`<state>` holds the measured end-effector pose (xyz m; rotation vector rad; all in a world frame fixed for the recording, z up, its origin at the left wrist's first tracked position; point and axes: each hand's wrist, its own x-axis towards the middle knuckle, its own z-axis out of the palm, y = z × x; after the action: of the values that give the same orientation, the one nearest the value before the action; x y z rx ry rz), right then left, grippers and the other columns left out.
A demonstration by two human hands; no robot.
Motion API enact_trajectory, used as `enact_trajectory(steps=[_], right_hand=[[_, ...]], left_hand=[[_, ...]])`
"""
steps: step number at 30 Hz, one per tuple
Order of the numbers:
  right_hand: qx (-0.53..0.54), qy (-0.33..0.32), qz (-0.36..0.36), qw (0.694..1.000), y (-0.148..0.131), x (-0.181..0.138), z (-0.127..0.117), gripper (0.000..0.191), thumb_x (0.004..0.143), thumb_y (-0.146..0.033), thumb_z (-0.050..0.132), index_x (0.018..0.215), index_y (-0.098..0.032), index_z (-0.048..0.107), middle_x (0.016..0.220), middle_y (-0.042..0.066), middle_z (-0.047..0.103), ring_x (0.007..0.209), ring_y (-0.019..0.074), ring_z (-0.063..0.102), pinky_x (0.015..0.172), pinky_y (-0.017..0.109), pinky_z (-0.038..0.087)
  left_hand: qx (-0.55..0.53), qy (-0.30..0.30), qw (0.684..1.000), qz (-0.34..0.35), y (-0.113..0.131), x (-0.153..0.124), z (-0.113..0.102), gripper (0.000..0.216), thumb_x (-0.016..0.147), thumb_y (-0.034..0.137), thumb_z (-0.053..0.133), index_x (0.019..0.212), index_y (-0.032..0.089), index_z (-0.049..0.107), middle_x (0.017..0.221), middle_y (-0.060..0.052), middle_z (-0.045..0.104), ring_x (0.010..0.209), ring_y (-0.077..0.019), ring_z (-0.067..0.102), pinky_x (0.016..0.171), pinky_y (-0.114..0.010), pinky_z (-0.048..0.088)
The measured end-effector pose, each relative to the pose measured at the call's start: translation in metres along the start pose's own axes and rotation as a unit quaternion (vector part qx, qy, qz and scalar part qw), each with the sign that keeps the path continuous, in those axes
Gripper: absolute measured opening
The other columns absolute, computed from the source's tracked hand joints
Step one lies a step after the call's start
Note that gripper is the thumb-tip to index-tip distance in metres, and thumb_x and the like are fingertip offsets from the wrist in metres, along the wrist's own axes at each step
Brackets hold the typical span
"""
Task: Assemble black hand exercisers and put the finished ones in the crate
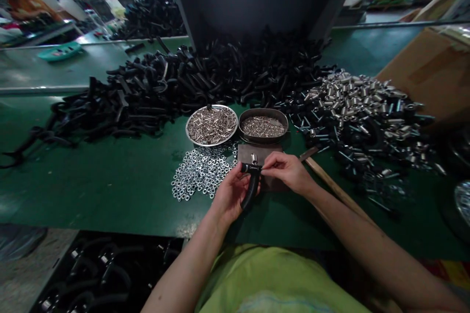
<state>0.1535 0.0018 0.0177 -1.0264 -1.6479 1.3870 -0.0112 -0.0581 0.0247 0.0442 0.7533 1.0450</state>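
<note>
My left hand (pixel 225 196) is closed around a black curved handle (pixel 250 191), whose thicker end points up and bears small pale markings. A short silver metal sleeve (pixel 254 158) shows just beyond that end; whether it is attached or stands behind cannot be told. My right hand (pixel 288 172) pinches at the right side of the handle's head, thumb and forefinger together; what they hold is too small to make out. Beneath both hands lies a flat metal plate (pixel 244 150). Just left of it spread many loose silver nuts (pixel 198 173).
A round dish (pixel 187 132) of metal pins and an oval tin (pixel 240 129) of tiny parts stand beyond the plate. A wooden-handled hammer (pixel 336 186) lies right. Black handles (pixel 147 93) pile behind; silver-sleeved parts (pixel 352 98) heap right, near a cardboard box (pixel 429 73). Another person (pixel 29 2) sits far left.
</note>
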Motion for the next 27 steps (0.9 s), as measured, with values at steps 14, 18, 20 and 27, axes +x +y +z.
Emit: enact_trajectory(steps=[14,18,20,27], right_hand=[[-0.054,0.014,0.047,0.997,0.000,0.002,-0.005,0.012,0.067,-0.026,0.070,0.070,-0.017,0.063,0.064,-0.002,0.062,0.057,0.0120,0.055,0.052,0.023,0.041],[-0.073,0.044,0.018,0.996,-0.002,0.000,-0.002,0.008,0.069,-0.023,0.068,0.070,-0.017,0.063,0.066,-0.001,0.063,0.060,0.0124,0.057,0.056,0.023,0.043],[-0.079,0.057,0.009,0.995,-0.001,-0.001,-0.001,0.008,0.070,-0.023,0.068,0.070,-0.017,0.063,0.067,-0.001,0.064,0.061,0.0128,0.058,0.057,0.024,0.044],[-0.177,0.090,-0.058,0.978,0.000,-0.008,0.001,0.004,0.077,-0.021,0.063,0.074,-0.019,0.064,0.072,0.001,0.066,0.067,0.0151,0.060,0.063,0.027,0.045]], left_hand=[[0.122,0.052,0.991,0.031,0.008,0.013,0.004,0.029,0.079,0.040,0.061,0.082,0.011,0.064,0.071,-0.004,0.065,0.059,-0.0132,0.064,0.059,-0.022,0.053],[0.124,0.049,0.991,0.030,0.010,0.014,0.006,0.030,0.079,0.042,0.060,0.084,0.012,0.064,0.072,-0.005,0.066,0.061,-0.0136,0.064,0.060,-0.023,0.053],[0.120,0.050,0.991,0.027,0.010,0.014,0.006,0.031,0.080,0.042,0.060,0.084,0.011,0.064,0.073,-0.005,0.066,0.062,-0.0141,0.065,0.061,-0.024,0.053],[0.120,0.055,0.991,0.028,0.008,0.014,0.007,0.031,0.076,0.042,0.064,0.083,0.012,0.063,0.071,-0.004,0.064,0.060,-0.0137,0.063,0.060,-0.024,0.053]])
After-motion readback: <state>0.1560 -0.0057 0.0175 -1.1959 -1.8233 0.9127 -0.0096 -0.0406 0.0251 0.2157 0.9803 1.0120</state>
